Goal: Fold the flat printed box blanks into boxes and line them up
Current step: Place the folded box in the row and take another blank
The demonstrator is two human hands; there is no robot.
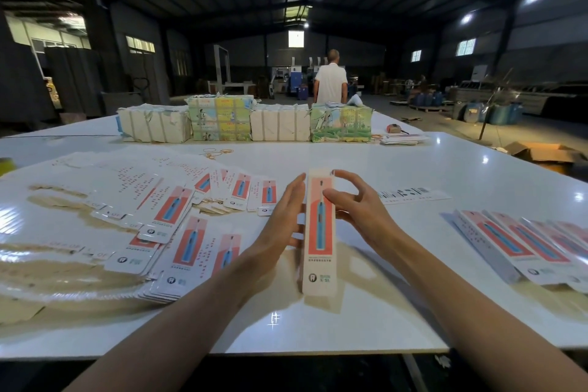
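Your left hand (280, 219) is pressing straight fingers against the left side of the box (319, 232), and your right hand (359, 210) is curling round its right edge. The box is pointing its long axis away from you, and the finished boxes (525, 245) are lying nearer your right hand.

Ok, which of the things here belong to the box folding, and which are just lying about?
Job: box between left hand and right hand; flat blanks; folded boxes.
Lying about: wrapped bundles; rubber bands; carton on the floor.
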